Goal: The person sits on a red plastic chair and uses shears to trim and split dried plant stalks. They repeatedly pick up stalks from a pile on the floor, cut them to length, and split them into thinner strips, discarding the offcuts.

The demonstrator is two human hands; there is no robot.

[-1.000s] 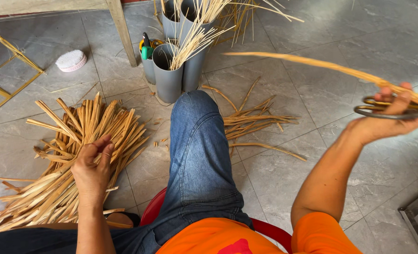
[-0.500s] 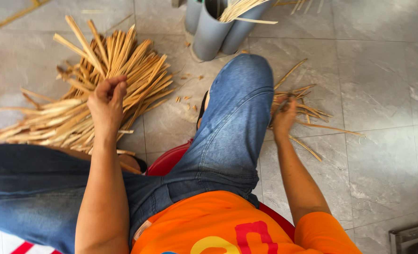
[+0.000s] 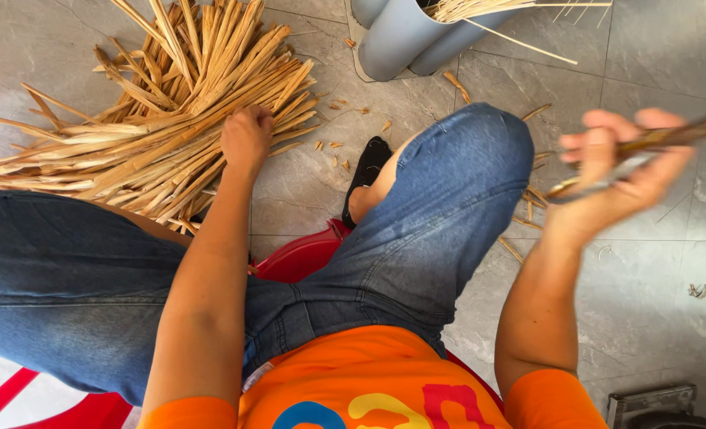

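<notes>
Head view: left hand (image 3: 246, 137) fisted on one strip pile (image 3: 154, 119); right hand (image 3: 623, 171) grips seemingly one blurred stick (image 3: 671, 137); two grey tubes (image 3: 404, 36).

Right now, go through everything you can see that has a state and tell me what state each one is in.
Left hand: closed, gripping strips in the pile.
Right hand: raised, blurred, closed around a thin strip and a dark tool.
Pile of bamboo strips: loose, fanned out on the floor.
Grey tubes: standing, filled with thin sticks.
Red stool: sat on, mostly covered.
</notes>
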